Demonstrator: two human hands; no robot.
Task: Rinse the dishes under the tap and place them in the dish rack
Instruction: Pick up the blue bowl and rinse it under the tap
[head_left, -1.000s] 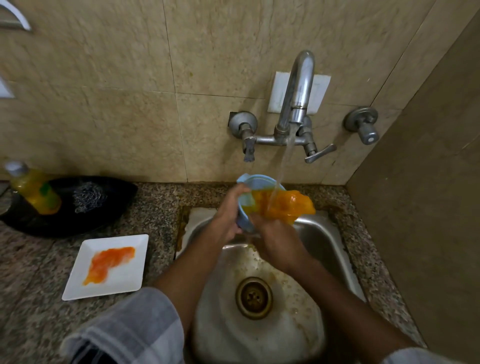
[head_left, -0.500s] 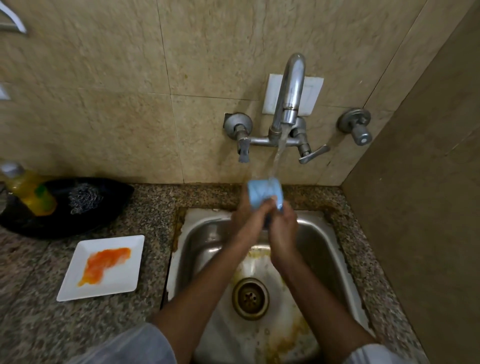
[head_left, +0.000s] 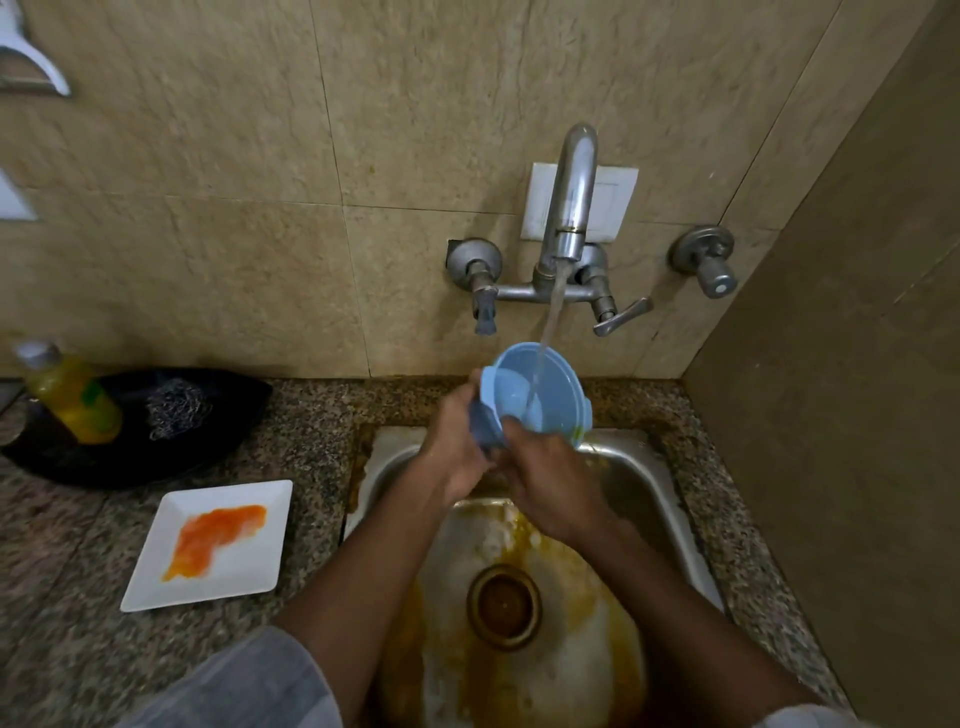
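A light blue plastic bowl (head_left: 535, 389) is held tilted over the steel sink (head_left: 649, 467), its mouth facing me, with water from the tap (head_left: 569, 208) running into it. My left hand (head_left: 457, 441) grips the bowl's left rim. My right hand (head_left: 550, 483) holds its lower edge. A white square plate (head_left: 249, 561) smeared with orange sauce lies on the granite counter left of the sink. No dish rack is in view.
A black tray (head_left: 197, 447) at the back left holds a yellow soap bottle (head_left: 72, 400) and a steel scrubber (head_left: 176, 408). Orange residue stains the sink around the drain (head_left: 504, 605). A tiled wall stands close on the right.
The orange sauce has poured out of the bowl. The bowl went from upside down under the stream to mouth up, catching the water. The view shifted slightly.
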